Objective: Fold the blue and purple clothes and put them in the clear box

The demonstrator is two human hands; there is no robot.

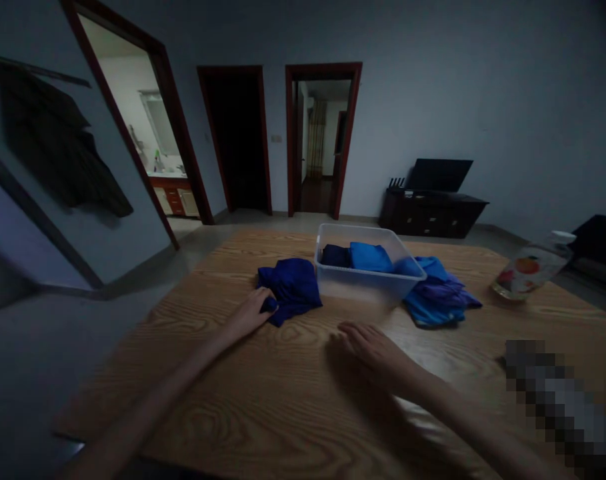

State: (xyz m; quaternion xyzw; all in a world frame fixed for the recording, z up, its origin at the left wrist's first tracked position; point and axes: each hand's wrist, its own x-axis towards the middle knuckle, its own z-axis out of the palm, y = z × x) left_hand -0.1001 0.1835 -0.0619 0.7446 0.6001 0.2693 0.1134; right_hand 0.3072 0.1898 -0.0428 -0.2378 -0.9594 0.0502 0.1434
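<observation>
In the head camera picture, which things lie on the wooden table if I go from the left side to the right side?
left hand gripping the dark blue cloth → right hand flat on the table → clear plastic bin holding folded blue cloths → pile of blue and purple cloths → bottle with fruit label

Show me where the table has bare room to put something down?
The wooden table is bare near the right hand and left hand. It is crowded around the clear bin, with the dark blue cloth and blue pile beside it.
</observation>
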